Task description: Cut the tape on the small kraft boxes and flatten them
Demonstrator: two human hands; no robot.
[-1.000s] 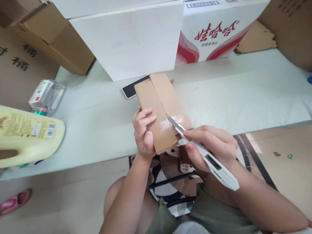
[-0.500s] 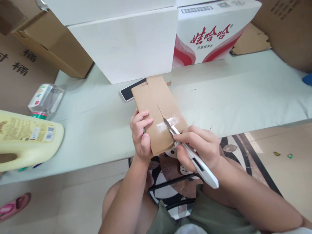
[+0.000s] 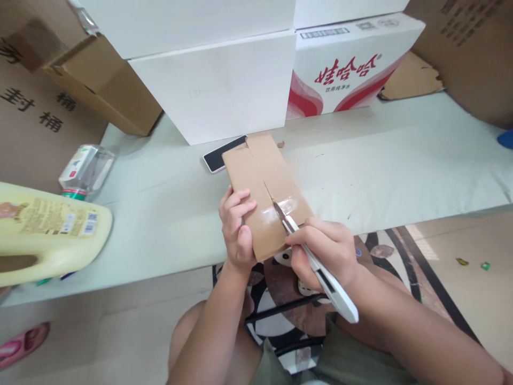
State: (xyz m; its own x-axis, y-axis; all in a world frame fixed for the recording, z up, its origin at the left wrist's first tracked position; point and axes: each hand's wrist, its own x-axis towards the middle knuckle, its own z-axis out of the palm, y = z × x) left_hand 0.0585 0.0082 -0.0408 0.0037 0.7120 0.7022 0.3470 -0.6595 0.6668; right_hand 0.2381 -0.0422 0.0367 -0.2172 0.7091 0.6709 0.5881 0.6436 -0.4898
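A small brown cardboard box is tilted over the front edge of the table, a slit or seam running along its top face. Shiny clear tape crosses that face near its lower end. My left hand grips the box along its left side, thumb and fingers on the edge. In my right hand is a white utility knife, held like a pen. The knife's blade tip touches the box at the seam, by the tape. My right fingers hide part of the handle.
A flat dark-topped device lies behind the box on the cloth-covered table. White cartons stand at the back. Left are a clear bottle, a yellow jug and a brown carton. A pink slipper lies on the floor.
The whole view has shifted slightly, so everything sits a little lower. Both hands keep their grips, and the blade tip stays at the seam near the tape.
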